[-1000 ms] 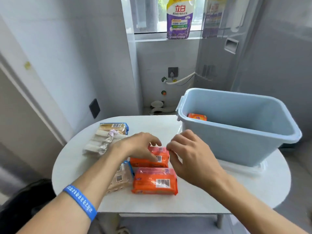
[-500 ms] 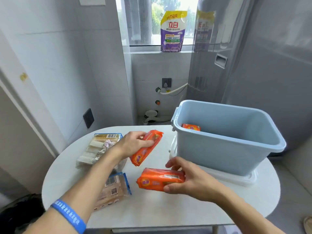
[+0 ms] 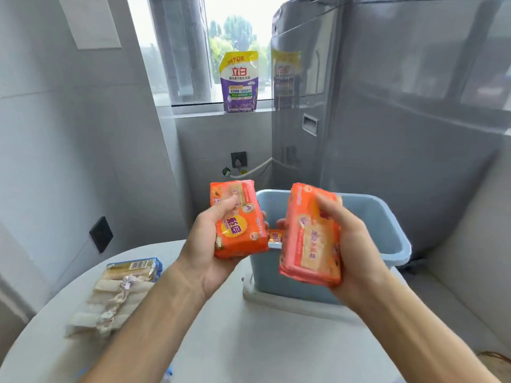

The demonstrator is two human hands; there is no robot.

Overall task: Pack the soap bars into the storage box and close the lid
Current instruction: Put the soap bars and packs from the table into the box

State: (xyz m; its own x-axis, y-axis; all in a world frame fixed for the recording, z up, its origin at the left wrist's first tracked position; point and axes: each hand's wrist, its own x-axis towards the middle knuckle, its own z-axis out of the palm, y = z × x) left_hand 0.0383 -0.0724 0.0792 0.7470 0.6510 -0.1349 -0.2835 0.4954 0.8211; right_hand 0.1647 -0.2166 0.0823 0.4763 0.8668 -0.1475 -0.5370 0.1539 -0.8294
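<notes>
My left hand [image 3: 204, 244] holds an orange soap pack [image 3: 239, 225] upright, raised in front of the left rim of the light blue storage box [image 3: 387, 230]. An orange soap pack [image 3: 309, 236] is gripped in my right hand [image 3: 351, 244], held up in front of the box's near wall. Between the two packs, another orange soap pack [image 3: 275, 237] shows inside the box. The box stands on its pale lid [image 3: 265, 295] on the white round table [image 3: 249, 341].
A clear pack of pale soap bars [image 3: 116, 297] and a blue-edged pack [image 3: 135, 266] lie on the table's left side. A purple detergent pouch [image 3: 240, 81] stands on the windowsill. A grey appliance [image 3: 387, 120] stands behind the box on the right.
Both hands picked up an orange pack from the table and lifted them up toward the box. The camera tilted upward.
</notes>
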